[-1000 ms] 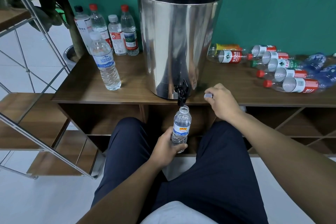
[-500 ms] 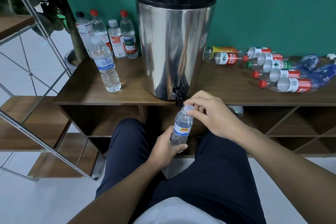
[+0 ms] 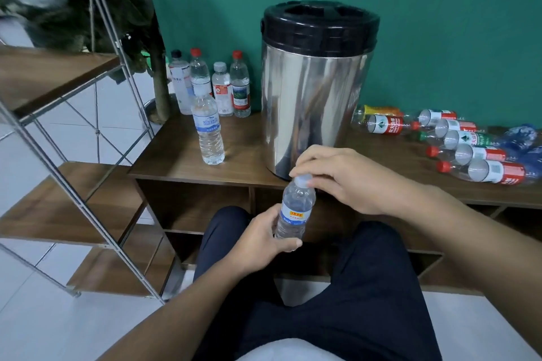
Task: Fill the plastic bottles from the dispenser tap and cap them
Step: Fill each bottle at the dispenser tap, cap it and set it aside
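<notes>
Your left hand (image 3: pixel 265 239) grips the small bottle (image 3: pixel 296 208) low on its body, fingers and thumb wrapped around the clear plastic below the blue label, and holds it nearly upright over your lap, in front of the shelf (image 3: pixel 181 161) edge and below the steel dispenser (image 3: pixel 313 102). Your right hand (image 3: pixel 349 179) sits over the neck, fingertips pinching the pale cap (image 3: pixel 303 180); the bottle looks full almost to the shoulder. The likeliest trouble is a crooked start: if the cap sits tilted on the threads, it will jam or seal badly, and the bottle will leak once laid down. Thin plastic gives easily, so squeezing harder with the left hand while you twist would probably push water up past a loose cap and onto your trousers. Because you hold the bottle low, the neck may also swing as you turn the cap. The tap is hidden behind your right hand, so you cannot tell from here whether it drips. Filled, capped bottles (image 3: pixel 217 88) stand at the dispenser's left; the bottles lying on their sides (image 3: pixel 457 143) at its right, near the shelf edge, could roll if your elbow knocks them.
</notes>
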The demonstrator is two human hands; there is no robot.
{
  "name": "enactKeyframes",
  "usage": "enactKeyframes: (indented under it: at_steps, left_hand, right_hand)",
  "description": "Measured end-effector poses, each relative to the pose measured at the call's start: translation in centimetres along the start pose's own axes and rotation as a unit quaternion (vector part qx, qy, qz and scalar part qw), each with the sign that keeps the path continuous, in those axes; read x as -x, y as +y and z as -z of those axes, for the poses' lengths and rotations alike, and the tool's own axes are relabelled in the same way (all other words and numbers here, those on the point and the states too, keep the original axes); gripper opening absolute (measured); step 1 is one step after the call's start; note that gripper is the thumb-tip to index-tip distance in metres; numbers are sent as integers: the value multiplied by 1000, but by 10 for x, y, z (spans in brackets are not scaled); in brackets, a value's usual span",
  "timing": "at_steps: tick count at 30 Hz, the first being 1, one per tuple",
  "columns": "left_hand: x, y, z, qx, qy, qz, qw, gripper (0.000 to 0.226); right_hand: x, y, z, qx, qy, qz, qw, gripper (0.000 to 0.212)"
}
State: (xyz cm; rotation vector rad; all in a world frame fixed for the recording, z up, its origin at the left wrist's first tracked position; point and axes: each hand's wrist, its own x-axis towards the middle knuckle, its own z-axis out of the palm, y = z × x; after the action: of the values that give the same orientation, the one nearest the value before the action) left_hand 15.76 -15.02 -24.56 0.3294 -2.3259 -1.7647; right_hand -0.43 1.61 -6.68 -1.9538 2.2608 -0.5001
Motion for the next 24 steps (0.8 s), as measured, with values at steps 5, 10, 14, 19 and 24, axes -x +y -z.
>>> enactKeyframes:
  at_steps: [5, 10, 14, 19, 24]
  left_hand:
    - [2, 8, 29, -6, 29, -13, 999, 56]
    - [3, 14, 51, -16, 93, -17, 995, 54]
    - [1, 16, 70, -22, 126, -19, 992, 55]
    - [-7, 22, 100, -28, 152, -36, 987, 59]
    - [-23, 24, 124, -44, 173, -34, 983, 52]
  right_hand:
    - [-38, -20, 16, 46, -18, 1, 999, 26]
    - [-79, -44, 18, 96, 27, -33, 995, 39]
    - [-104, -53, 17, 114, 49, -8, 992, 37]
    - [-128, -60, 26, 77, 3, 47, 996, 40]
    - [-155, -67, 33, 113, -3, 23, 993, 35]
